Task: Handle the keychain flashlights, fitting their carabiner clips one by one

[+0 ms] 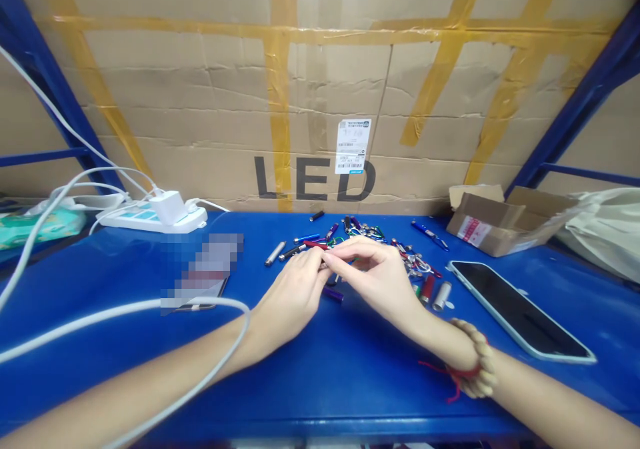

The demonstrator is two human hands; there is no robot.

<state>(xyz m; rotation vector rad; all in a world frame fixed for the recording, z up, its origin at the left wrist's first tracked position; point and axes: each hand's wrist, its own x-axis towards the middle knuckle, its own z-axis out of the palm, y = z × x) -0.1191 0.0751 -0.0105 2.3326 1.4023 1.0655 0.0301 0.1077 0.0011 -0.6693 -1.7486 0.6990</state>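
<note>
My left hand (pixel 301 282) and my right hand (pixel 373 272) meet at the fingertips over the middle of the blue table (pixel 340 382). Both are closed in a pinch around something small that the fingers mostly hide. Behind and beneath them spreads a loose pile of small metal tubes, clips and rings in several colours. A silver tube (pixel 275 253) and a blue tube (pixel 307 239) lie beyond my left hand. Close to my right wrist are a red tube (pixel 427 289) and another silver tube (pixel 442 296). A purple tube (pixel 333 294) rests just below the joined fingers.
A phone in a pale case (pixel 523 312) lies at right, before an open cardboard box (pixel 500 225). On the left are a blurred-out phone (pixel 205 275) and a white power strip (pixel 135 218). A white cable (pixel 150 310) loops across my left forearm. A large carton (pixel 210 122) stands behind.
</note>
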